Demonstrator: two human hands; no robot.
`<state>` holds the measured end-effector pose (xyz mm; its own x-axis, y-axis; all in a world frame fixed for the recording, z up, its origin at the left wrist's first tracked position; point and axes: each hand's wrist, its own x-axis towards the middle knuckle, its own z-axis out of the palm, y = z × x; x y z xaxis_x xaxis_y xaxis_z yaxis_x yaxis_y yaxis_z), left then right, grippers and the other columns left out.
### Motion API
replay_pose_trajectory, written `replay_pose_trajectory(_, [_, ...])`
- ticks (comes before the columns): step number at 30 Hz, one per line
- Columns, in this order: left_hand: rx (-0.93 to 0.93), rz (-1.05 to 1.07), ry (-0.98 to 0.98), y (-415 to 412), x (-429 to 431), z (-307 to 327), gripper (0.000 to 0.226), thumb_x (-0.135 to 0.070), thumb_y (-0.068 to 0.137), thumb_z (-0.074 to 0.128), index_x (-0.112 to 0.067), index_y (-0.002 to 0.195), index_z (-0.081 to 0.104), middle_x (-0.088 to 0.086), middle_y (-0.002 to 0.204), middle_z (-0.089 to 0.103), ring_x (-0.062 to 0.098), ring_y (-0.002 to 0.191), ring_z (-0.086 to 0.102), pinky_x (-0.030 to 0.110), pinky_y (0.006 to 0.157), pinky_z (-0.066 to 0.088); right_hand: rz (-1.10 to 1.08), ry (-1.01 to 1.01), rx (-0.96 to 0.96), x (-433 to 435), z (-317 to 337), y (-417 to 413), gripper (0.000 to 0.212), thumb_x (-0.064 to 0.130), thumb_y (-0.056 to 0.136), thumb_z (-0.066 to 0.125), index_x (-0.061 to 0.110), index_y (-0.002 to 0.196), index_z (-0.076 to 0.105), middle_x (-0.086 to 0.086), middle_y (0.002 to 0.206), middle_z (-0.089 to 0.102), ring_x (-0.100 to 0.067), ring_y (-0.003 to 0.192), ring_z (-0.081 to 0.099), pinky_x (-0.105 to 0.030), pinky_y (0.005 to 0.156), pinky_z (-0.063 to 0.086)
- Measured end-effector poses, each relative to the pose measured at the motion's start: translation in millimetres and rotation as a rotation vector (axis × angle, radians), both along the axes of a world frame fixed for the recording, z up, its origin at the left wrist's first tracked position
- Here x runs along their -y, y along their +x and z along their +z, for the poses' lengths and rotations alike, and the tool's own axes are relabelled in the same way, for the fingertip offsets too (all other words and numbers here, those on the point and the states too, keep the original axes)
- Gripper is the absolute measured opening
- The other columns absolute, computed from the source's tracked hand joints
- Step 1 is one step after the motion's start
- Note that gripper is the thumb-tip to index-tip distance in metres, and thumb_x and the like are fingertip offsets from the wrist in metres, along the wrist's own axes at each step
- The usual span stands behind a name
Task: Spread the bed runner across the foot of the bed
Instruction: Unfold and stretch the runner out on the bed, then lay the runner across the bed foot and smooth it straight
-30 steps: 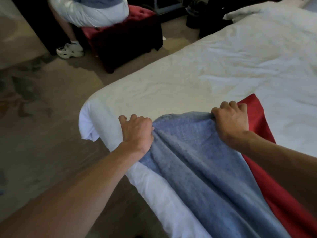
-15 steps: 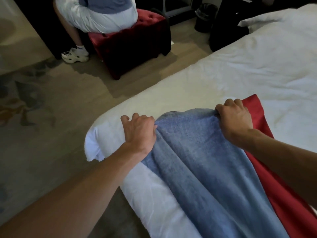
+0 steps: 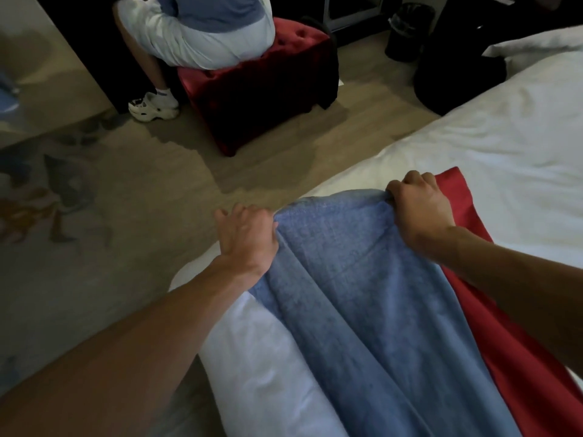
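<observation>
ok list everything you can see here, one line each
runner: 1, blue over red, foot of bed, far end gripped
bed: 1, white, right
pillow: 1, white, top right
ottoman: 1, dark red, on floor, top centre
seated person: 1, white shorts, on ottoman
shoe: 1, white, left of ottoman
bin: 1, black, top right
left hand: 1, grips runner's left corner
right hand: 1, grips runner's right corner

Both hands, left hand [image 3: 249, 234] and right hand [image 3: 421, 209], have drawn the blue runner [image 3: 362, 294] nearer the bed's [image 3: 504, 146] corner.
</observation>
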<state>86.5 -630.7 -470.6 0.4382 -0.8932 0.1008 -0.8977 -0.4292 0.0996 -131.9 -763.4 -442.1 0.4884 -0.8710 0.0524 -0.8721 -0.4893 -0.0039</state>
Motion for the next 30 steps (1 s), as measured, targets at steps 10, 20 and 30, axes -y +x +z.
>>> replay_pose_trajectory(10, [-0.001,0.051,0.067,53,17,-21,0.025,-0.027,0.090,0.054,-0.025,0.066,0.048,-0.006,0.069,0.053,0.022,0.082,0.052,0.039,0.076,0.024,0.017,0.034,0.013,29,-22,66,0.025,-0.001,0.086,0.053,0.007,0.108,0.061,-0.017,0.108,0.052,-0.035,0.105,0.044,-0.041,0.080,0.042])
replay_pose_trajectory(20, [-0.022,-0.022,0.166,45,19,-41,0.025,-0.025,0.091,0.048,-0.012,0.110,0.057,0.011,0.108,0.058,0.031,0.101,0.054,0.044,0.085,0.036,0.033,0.175,0.042,28,-44,67,0.045,0.019,0.095,0.044,0.010,0.139,0.042,-0.023,0.141,0.037,-0.038,0.131,0.032,-0.051,0.109,0.026])
replay_pose_trajectory(30, [-0.207,-0.546,0.384,-14,21,-38,0.068,-0.057,0.093,0.023,-0.026,0.150,0.004,0.008,0.159,-0.007,0.024,0.145,-0.009,0.050,0.117,-0.004,-0.191,0.349,0.102,-10,-62,39,0.069,0.044,0.096,0.034,0.023,0.151,-0.002,-0.012,0.159,0.004,-0.035,0.145,0.002,-0.055,0.115,0.005])
